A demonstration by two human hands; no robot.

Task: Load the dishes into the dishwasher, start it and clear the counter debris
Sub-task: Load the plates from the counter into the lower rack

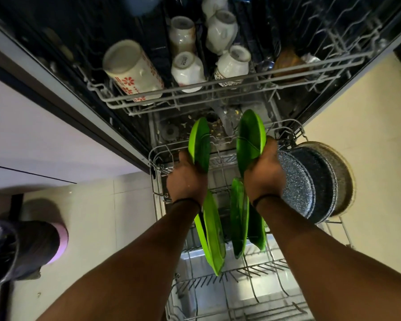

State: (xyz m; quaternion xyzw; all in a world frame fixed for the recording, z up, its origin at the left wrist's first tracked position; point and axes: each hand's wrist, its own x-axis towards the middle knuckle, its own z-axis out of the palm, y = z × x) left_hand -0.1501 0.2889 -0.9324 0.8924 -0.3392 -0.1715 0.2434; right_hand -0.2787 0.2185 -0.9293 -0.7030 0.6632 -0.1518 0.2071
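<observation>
Both forearms reached over the lower rack (259,269) above pale floor tiles (107,218), left hand (186,179) and right hand (262,172) each gripping a green plate (199,144), fingers hidden behind.

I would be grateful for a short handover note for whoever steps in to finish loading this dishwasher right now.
Left hand grips one green plate; right hand grips another green plate, both on edge over the lower rack.
Done: three green plates stand in the rack, speckled pans at its right, mugs in the upper rack.
Left: slot both plates, start the machine, clear the counter.
</observation>
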